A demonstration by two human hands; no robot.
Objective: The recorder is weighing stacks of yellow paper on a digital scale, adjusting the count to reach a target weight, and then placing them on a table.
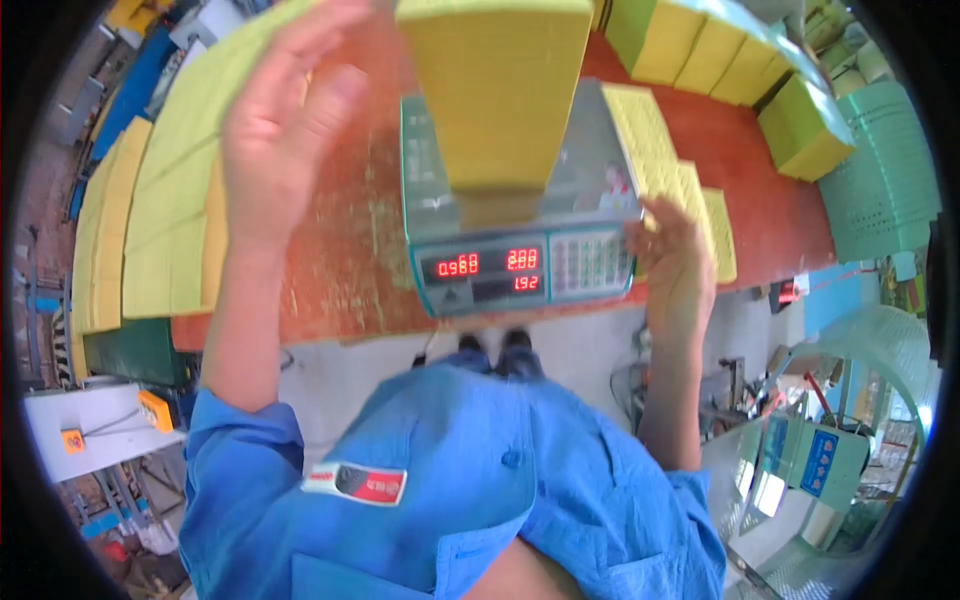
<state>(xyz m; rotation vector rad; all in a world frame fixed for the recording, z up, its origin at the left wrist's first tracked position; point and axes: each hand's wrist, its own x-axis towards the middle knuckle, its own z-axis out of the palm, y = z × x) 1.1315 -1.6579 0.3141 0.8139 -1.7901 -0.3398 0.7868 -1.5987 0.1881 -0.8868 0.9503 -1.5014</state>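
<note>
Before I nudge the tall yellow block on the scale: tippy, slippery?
Likely tippy: the yellow block looks tall for its base. It may slide, since the metal scale plate looks smooth, with a yellowish reflection. Probably fairly stiff, judging by its straight sides; weight by feel, can't tell.

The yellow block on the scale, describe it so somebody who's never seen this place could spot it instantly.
Find the worn reddish-brown table, then the scale with glowing red digits. On its silvery pan stands a tall yellow block, reaching the picture's top edge. Unlike the yellow stacks at left and the yellow row at upper right, it alone sits on the scale.
</note>
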